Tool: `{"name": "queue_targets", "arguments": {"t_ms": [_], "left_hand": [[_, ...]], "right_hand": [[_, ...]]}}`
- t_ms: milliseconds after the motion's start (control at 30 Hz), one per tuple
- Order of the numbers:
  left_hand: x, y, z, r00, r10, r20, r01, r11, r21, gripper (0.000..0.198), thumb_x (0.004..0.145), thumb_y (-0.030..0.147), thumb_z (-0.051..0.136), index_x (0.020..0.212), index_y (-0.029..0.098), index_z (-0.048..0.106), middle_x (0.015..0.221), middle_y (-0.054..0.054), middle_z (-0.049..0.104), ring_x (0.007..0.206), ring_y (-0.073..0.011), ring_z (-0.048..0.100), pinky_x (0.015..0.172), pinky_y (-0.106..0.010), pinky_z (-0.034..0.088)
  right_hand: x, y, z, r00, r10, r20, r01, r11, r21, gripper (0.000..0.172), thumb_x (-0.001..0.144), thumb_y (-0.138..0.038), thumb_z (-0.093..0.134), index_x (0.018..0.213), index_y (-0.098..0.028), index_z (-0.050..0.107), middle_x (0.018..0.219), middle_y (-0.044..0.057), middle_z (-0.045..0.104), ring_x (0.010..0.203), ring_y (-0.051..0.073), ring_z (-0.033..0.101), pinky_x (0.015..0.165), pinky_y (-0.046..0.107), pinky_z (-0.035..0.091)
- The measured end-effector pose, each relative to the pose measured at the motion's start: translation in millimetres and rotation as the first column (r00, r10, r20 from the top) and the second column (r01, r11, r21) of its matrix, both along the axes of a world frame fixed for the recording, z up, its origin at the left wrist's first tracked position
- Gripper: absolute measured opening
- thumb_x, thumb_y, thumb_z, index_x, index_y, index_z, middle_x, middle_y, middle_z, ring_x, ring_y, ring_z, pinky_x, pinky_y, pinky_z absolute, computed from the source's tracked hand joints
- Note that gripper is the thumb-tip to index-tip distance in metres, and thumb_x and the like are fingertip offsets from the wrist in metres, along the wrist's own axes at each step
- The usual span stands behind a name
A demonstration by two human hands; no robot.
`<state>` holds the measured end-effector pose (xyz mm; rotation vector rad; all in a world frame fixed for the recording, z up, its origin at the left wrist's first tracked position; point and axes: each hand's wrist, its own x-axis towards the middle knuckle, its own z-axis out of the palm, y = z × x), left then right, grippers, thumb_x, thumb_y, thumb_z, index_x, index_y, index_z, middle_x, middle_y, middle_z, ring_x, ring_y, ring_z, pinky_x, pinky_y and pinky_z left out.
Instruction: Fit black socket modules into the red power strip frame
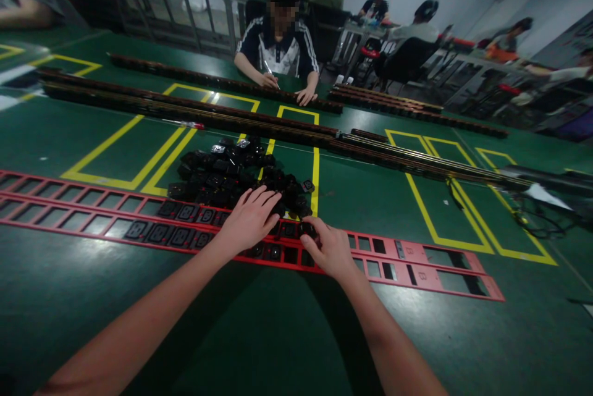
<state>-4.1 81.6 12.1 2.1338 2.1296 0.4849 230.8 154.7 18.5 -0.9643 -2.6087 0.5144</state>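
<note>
Two long red slotted panels (pixel 419 252) lie side by side across the green table. Black power sockets (pixel 183 236) sit in several of their openings, mostly left of and beneath my hands. My left hand (pixel 252 217) is open, its fingers stretched over the upper panel at the near edge of a heap of loose black sockets (pixel 213 167). Whether its fingertips touch a socket, I cannot tell. My right hand (pixel 331 251) pinches a black socket (pixel 306 229) between thumb and fingers, just over the panels. Part of that socket is hidden by the fingers.
Long dark rails (pixel 208 109) run across the table behind the heap. A red-handled tool (pixel 192 125) lies by them. Yellow tape rectangles (pixel 435 238) mark the tabletop. Cables (pixel 532 223) lie at the right. Opposite me, a person (pixel 280 44) holds a pen-like tool over another rail.
</note>
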Motion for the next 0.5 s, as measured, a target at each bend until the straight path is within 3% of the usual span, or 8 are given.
{"name": "queue_targets", "arguments": {"t_ms": [500], "left_hand": [[1.6, -0.2, 2.8, 1.000, 0.003, -0.011, -0.003, 1.000, -0.009, 0.052, 0.102, 0.040, 0.040, 0.150, 0.020, 0.047, 0.154, -0.008, 0.052, 0.150, -0.0292, 0.036, 0.125, -0.054, 0.027]], "right_hand": [[1.1, 1.3, -8.2, 0.994, -0.006, -0.110, 0.006, 1.000, 0.000, 0.049, 0.092, -0.043, 0.056, 0.129, -0.012, 0.068, 0.065, 0.002, 0.064, 0.056, 0.014, 0.056, 0.058, 0.026, 0.042]]}}
